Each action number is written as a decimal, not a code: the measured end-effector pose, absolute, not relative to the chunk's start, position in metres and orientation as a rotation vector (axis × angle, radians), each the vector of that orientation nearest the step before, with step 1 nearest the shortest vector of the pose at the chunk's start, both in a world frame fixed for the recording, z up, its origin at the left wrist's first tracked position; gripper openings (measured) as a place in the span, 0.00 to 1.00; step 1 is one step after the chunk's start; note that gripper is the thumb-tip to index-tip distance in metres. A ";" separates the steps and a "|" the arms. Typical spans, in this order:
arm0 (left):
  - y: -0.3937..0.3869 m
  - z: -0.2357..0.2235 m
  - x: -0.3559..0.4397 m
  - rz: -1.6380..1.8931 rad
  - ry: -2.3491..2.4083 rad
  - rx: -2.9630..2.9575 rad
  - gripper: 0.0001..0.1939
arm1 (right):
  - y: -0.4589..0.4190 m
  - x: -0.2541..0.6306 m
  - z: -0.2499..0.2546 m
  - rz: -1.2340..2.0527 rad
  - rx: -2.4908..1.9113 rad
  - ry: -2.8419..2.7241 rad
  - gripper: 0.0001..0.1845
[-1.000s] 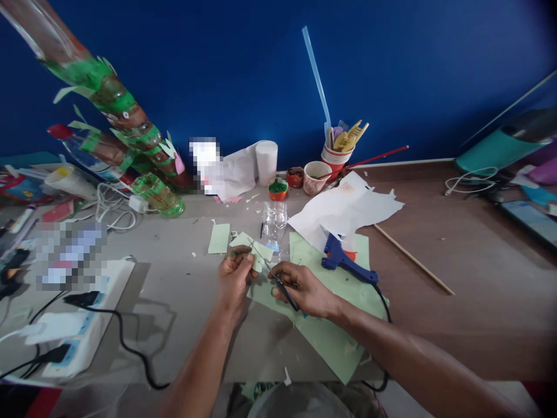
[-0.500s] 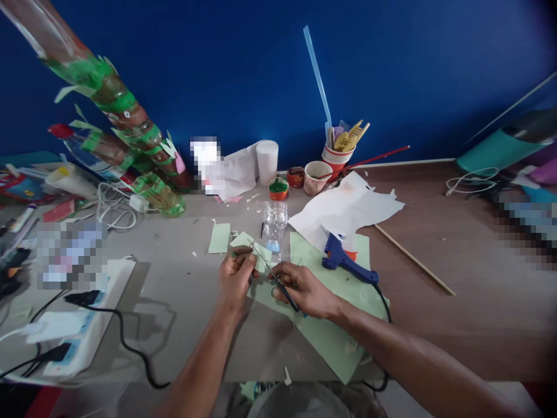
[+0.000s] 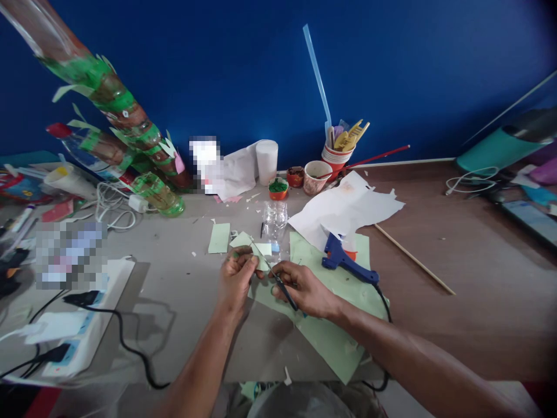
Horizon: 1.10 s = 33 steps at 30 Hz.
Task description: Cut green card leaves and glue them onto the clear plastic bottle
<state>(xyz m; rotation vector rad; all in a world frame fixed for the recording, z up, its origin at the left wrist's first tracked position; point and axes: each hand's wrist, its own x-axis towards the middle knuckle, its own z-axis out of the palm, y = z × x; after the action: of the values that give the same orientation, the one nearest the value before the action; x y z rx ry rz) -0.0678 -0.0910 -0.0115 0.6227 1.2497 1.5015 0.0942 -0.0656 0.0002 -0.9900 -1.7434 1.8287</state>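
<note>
Between the fingertips of my left hand (image 3: 237, 273) is a small piece of pale green paper (image 3: 263, 265). My right hand (image 3: 302, 285) is closed on dark-handled scissors (image 3: 285, 289), whose blades point up and left against the paper. Just beyond my hands lie more green paper pieces (image 3: 219, 238) and a clear plastic bottle part (image 3: 275, 220). A large green sheet (image 3: 333, 348) spreads under and beside my right hand. On it rests a blue glue gun (image 3: 348, 261).
A torn white sheet (image 3: 348, 203), a wooden stick (image 3: 415, 259) and paint cups (image 3: 278, 188) lie behind and right. At left stand a painted bottle stem (image 3: 130, 116) and a white power strip (image 3: 98, 325) with black cables. A phone (image 3: 531, 220) lies far right.
The scissor blades look closer together at the paper, and the green piece has shifted slightly in my left fingers. Both hands stay in nearly the same place.
</note>
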 end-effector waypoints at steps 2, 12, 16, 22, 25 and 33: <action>-0.091 -0.011 -0.067 1.494 1.230 0.634 0.14 | -0.066 0.094 -0.001 1.820 -0.988 -1.751 0.13; -0.091 -0.008 -0.065 1.441 1.215 0.624 0.12 | -0.066 0.095 -0.002 1.806 -0.968 -1.745 0.15; -0.092 -0.008 -0.067 1.396 1.226 0.635 0.10 | -0.065 0.095 -0.002 1.781 -0.961 -1.757 0.14; -0.093 -0.008 -0.067 1.310 1.152 0.627 0.10 | -0.065 0.096 -0.002 1.836 -0.942 -1.738 0.15; -0.094 -0.007 -0.067 1.297 1.135 0.638 0.10 | -0.065 0.096 -0.004 1.871 -0.921 -1.712 0.17; -0.094 -0.008 -0.064 1.389 1.225 0.720 0.10 | -0.065 0.096 -0.004 1.890 -0.905 -1.684 0.21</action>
<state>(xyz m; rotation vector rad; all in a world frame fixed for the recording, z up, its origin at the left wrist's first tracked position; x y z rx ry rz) -0.0638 -0.0943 -0.0079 0.7197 1.2251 1.3894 0.0960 -0.0652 -0.0037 -0.9050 -1.6845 1.8904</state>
